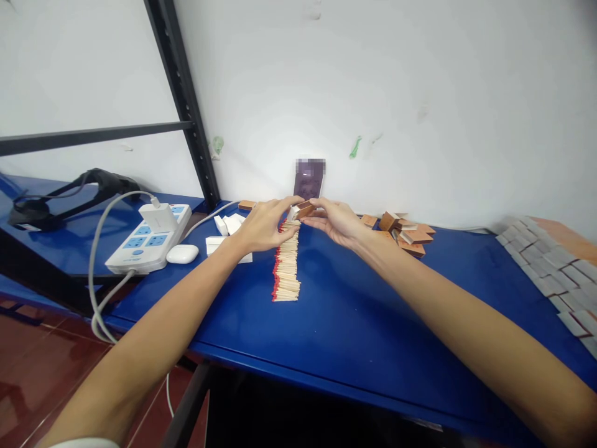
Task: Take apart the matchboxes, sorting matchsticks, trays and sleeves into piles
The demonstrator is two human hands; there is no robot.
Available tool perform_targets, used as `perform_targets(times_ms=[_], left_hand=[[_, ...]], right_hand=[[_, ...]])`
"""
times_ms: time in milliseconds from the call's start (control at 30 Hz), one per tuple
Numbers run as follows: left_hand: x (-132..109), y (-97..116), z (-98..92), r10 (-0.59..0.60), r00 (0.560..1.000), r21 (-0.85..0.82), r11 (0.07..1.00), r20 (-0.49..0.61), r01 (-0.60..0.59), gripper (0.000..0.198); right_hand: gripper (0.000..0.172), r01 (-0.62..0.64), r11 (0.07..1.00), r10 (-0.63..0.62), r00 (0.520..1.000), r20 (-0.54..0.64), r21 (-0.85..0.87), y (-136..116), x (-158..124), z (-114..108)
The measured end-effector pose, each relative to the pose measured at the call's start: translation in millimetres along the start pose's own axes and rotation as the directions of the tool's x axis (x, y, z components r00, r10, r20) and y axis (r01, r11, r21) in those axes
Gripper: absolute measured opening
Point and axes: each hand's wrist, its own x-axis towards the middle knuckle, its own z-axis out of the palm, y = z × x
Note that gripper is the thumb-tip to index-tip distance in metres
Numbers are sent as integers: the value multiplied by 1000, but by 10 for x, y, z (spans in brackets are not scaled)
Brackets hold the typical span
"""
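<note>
Between my two hands is a small matchbox, its brown sleeve with the white inner tray showing at the left end. My left hand grips the tray end, thumb below and fingers above. On the sleeve's right side, my right hand pinches with thumb and fingers. Right under the hands a long row of red-tipped matches lies on the blue table. White inner trays lie left of the row, partly hidden by my left hand. Brown sleeves are heaped to the right.
A power strip with a plugged-in charger and a white earbud case stand at left, cables trailing. A black shelf post rises behind. A purple packet leans on the wall. Many small boxes are lined up far right.
</note>
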Motion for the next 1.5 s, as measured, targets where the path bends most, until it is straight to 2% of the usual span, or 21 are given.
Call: perform_targets(times_ms=[133,200,400,567,700,833,900,967,1100,1200,1333,1500], left_hand=[[6,-39,8,-83,996,-136,987,-11,81,38],[7,-64,2,-113,993,-215,971,-13,108,38],[15,-47,-24,-105,993,-406,910,-48,76,38],[31,12,-43,-70,994,-386,922,-87,31,38],[28,27,-38,-54,997,-376,926,-45,34,49],[20,-5,11,-18,998,-234,972,-65,2,50],[21,-29,18,-40,993,-168,986,-110,21,46],[26,-49,-2,-70,989,-136,989,-129,53,48],[35,-77,-83,-76,995,-103,992,-61,69,62],[41,-92,-108,-57,998,-165,985,6,57,50],[48,-79,-103,-60,996,-187,980,65,71,44],[48,-47,-158,-89,989,-220,969,115,113,45]], right_hand=[[12,27,1000,-27,1000,6,1,1,-5,0],[10,39,999,-39,999,20,-2,-8,-13,3],[12,7,1000,-8,992,128,5,-45,-56,49],[11,-20,999,11,982,189,42,-84,-108,99],[11,-1,1000,0,978,206,6,-104,-131,113],[10,-49,998,59,964,260,-45,-120,-176,132],[20,-60,995,80,952,297,-77,-135,-199,133],[35,-13,996,41,951,305,-94,-148,-207,115],[45,107,985,-62,950,305,-135,-160,-181,22],[48,124,979,-55,925,377,-161,-173,-168,-55],[38,110,978,-20,898,440,-180,-175,-171,-108],[20,103,978,-21,914,404,-183,-107,-121,-147]])
